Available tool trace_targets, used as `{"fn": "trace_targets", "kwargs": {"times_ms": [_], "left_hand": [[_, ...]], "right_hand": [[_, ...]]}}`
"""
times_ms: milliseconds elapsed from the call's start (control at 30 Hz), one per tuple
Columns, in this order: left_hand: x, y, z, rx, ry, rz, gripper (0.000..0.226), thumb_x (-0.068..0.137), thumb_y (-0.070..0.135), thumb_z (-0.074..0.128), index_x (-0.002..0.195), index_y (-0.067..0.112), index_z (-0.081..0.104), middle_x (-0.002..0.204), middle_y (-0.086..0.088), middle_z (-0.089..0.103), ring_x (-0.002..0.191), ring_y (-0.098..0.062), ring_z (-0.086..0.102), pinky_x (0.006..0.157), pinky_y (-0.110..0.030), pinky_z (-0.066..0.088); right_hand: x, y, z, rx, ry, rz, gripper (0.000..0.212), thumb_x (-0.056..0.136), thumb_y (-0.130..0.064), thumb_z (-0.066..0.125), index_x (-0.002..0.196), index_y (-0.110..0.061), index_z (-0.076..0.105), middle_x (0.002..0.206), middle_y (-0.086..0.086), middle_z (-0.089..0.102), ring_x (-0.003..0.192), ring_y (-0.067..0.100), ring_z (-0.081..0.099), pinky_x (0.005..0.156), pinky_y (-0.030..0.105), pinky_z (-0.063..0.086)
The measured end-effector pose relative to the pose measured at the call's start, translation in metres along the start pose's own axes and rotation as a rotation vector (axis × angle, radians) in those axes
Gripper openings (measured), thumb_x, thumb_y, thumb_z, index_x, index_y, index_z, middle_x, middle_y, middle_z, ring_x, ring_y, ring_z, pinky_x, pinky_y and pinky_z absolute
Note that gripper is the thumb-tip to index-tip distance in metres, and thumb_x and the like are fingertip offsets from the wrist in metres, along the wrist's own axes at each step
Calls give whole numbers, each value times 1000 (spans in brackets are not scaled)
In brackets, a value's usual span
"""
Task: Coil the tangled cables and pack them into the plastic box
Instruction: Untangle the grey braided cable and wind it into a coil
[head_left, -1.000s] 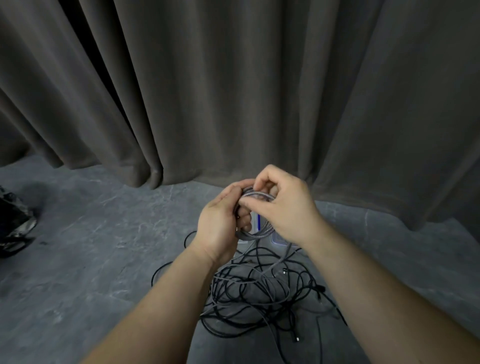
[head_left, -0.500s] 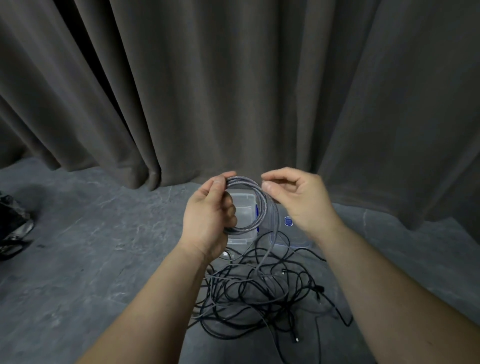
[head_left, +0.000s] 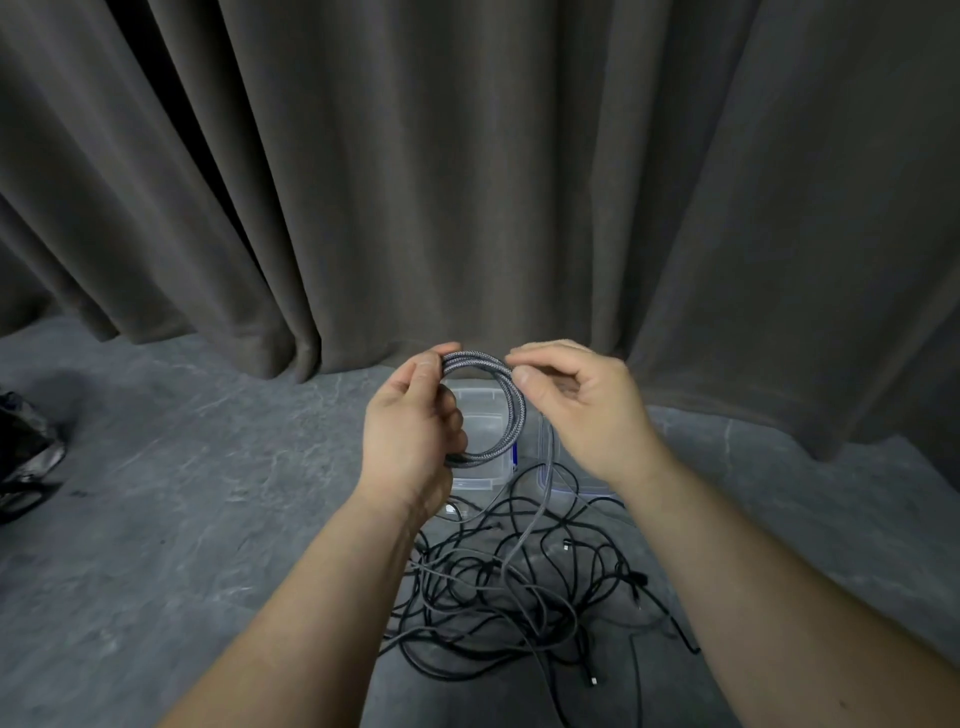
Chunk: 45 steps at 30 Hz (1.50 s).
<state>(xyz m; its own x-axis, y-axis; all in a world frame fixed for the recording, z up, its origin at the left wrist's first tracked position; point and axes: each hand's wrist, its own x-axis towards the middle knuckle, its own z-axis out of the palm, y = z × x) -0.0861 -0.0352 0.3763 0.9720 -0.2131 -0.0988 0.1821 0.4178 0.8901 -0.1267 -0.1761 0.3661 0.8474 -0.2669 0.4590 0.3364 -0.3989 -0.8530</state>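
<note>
Your left hand sits just left of the frame's centre, its fingers curled round the left side of a grey braided coil, with the thumb pressed against the top of the loop. Your right hand is just right of it — thumb and forefinger brought close together at the coil's upper right edge, though whether they actually pinch the braid cannot be told; the remaining fingers are loosely curled.

The coil stands upright between both hands, several turns lying side by side. From its lower right a loose grey strand drops down into the tangled cables, a black and grey heap on the floor in the lower centre of the frame, between your forearms.

Behind the coil, at centre frame, the clear plastic box rests on the floor with a blue clip on its right side. Just to its right lies a second clear piece, mostly hidden by your right hand.

A dark grey curtain fills the upper frame — its hem meets the floor just beyond the box. At the far left edge sits a dark, shiny object, too cropped to identify.
</note>
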Motion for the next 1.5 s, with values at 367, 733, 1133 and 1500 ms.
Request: {"fn": "trace_targets", "kwargs": {"times_ms": [367, 733, 1133, 1500], "left_hand": [[-7, -8, 6, 2, -138, -32, 24, 103, 24, 40, 104, 15, 62, 52, 5, 28, 44, -7, 23, 40, -17, 24], [-15, -2, 8, -36, -367, -47, 29, 101, 13, 37, 123, 15, 57, 65, -6, 54, 55, -16, 53, 57, -26, 48], [-2, 9, 2, -164, -5, -6, 27, 101, 9, 35, 107, 13, 61, 47, 6, 28, 39, -5, 22, 38, -17, 20], [28, 35, -46, -269, 472, 211, 28, 101, 8, 33, 112, 15, 58, 51, 5, 40, 41, -6, 32, 41, -19, 27]], "right_hand": [[4, 3, 24, 97, 38, 490, 31, 102, -36, 40, 98, -19, 65, 88, 5, 69, 69, 20, 63, 63, 35, 54], [7, 12, 27, 167, 276, 391, 42, 90, -50, 44, 74, -16, 61, 54, -6, 53, 52, 16, 44, 53, 33, 38], [-2, -5, 18, 383, -141, 692, 38, 100, -43, 40, 90, -15, 65, 64, 5, 63, 55, 16, 61, 54, 26, 49], [-15, 31, -12, -300, -22, 425, 14, 89, -10, 62, 79, -17, 56, 62, -1, 62, 55, 14, 58, 65, 33, 48]]}}
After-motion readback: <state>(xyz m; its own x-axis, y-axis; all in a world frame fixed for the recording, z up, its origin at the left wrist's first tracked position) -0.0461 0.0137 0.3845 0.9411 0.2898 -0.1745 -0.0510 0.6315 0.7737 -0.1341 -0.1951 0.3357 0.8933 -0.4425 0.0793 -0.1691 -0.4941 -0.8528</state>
